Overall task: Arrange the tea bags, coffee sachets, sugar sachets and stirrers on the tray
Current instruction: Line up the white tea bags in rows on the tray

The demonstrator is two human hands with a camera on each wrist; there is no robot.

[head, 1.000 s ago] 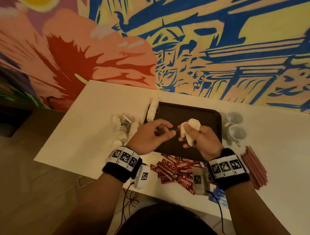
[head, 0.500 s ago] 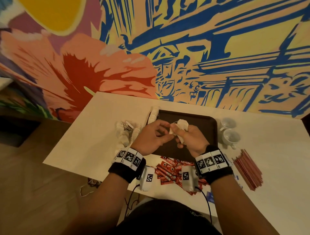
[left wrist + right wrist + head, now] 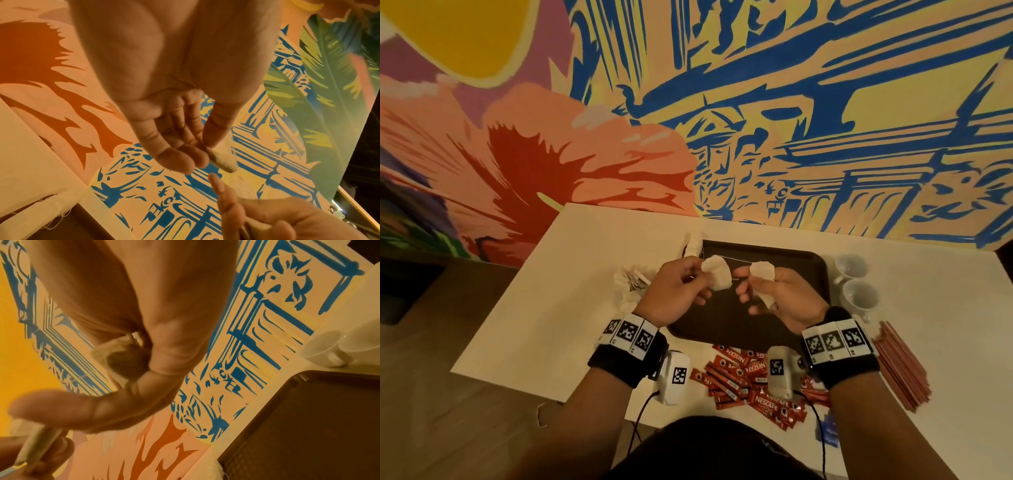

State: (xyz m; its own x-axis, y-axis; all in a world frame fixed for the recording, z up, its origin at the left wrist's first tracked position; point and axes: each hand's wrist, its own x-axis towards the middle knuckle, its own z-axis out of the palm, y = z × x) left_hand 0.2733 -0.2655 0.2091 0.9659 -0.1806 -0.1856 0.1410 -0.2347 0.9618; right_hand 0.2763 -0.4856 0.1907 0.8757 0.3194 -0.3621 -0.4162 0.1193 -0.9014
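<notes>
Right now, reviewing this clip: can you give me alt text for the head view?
Above a dark tray, the left hand and right hand each pinch a white tea bag, a thin string stretched between the two bags. Red coffee sachets lie on the white table's near edge, stirrers and two cups to the right.

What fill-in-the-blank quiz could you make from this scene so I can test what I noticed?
1. Each hand pinches a white tea ____.
2. A thin ____ runs between the left hand and the right hand.
3. The hands hover above a dark ____.
4. Two white ____ stand to the right of the tray.

Missing words: bag; string; tray; cups
</notes>
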